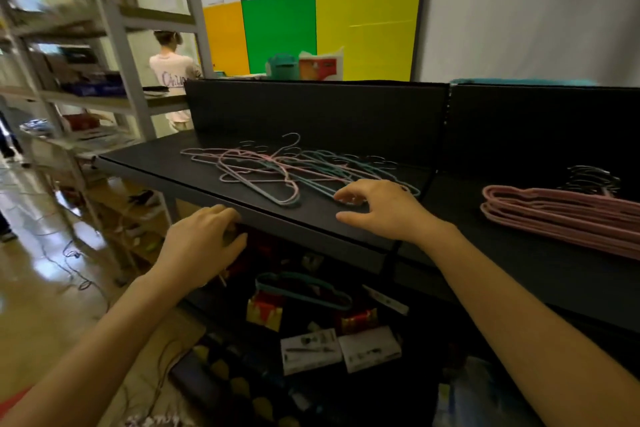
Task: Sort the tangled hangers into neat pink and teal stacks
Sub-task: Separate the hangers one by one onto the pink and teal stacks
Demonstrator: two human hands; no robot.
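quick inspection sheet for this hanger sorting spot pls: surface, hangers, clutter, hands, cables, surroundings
surface: black shelf, black back panel behind it
job's things: tangled pile of pink and teal hangers mid-shelf; pink stack at right; teal hangers on the level below
clutter: boxes under the shelf
hands: left hand at the shelf's front edge, holding nothing; right hand open, fingertips at the pile's near side
cables: loose cables on the floor at left
surroundings: metal racks, a person behind, coloured wall panels
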